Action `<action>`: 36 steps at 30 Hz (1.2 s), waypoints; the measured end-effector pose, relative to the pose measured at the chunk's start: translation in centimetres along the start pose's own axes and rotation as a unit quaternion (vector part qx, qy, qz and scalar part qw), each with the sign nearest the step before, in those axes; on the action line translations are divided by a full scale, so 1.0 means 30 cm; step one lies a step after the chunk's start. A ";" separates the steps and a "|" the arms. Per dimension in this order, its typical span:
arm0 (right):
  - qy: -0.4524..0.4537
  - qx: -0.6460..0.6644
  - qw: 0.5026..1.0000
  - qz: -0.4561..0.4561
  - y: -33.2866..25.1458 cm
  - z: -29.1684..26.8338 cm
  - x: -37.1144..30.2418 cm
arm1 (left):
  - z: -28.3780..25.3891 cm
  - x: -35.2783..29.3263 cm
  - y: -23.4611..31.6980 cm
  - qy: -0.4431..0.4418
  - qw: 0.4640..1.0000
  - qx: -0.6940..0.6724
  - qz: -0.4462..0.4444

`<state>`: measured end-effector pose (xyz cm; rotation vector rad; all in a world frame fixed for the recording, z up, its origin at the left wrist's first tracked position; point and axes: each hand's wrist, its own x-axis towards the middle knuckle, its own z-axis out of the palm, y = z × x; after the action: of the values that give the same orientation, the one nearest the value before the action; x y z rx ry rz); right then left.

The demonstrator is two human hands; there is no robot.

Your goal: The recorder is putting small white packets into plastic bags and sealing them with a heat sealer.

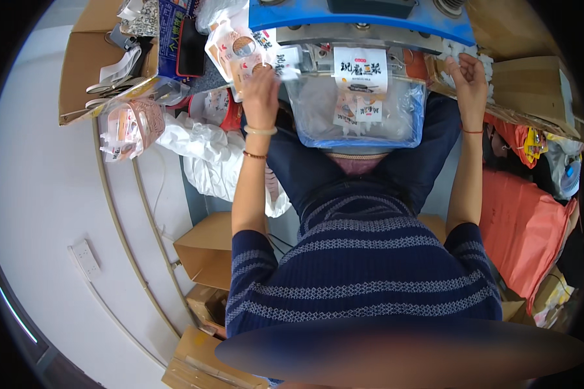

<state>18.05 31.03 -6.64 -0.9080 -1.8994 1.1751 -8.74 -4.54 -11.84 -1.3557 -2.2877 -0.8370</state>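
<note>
My left hand (261,97), wearing a pale bangle and a beaded bracelet, is over a pile of printed white-and-tan pouches (230,42). A smeared white pouch (289,59) lies beside its fingertips; motion blur hides whether the fingers grip it. At the right, the fingers of my right hand (470,74) are curled together at small white plastic pieces (485,68) in a cardboard box; what they pinch is hidden. Between the hands, a printed white pouch (362,65) hangs upright at the front of a blue machine (363,24). Below it, a blue bin (311,144) lined with clear plastic holds more pouches.
Cardboard boxes flank the machine, the right one (532,84) with raised flaps. A dark phone-like slab (190,48) stands near the left box. White plastic sheeting (207,162) hangs at the left, and a large red bag (522,227) is at the right.
</note>
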 end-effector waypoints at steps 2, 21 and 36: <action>-0.040 0.025 0.999 0.016 -0.145 0.019 -0.085 | -0.042 0.046 0.029 0.030 0.999 0.003 -0.011; -0.265 0.055 0.962 -0.047 -0.348 0.221 -0.374 | -0.097 0.045 0.266 -0.082 0.862 -0.402 -0.299; -0.365 -0.084 0.915 -0.151 -0.365 0.201 -0.159 | -0.054 0.119 0.392 -0.385 0.571 -0.638 -0.345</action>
<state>13.22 20.78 0.47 -0.2228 -2.6493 1.2699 -0.14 1.11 -4.94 -1.2572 -2.8737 -3.1899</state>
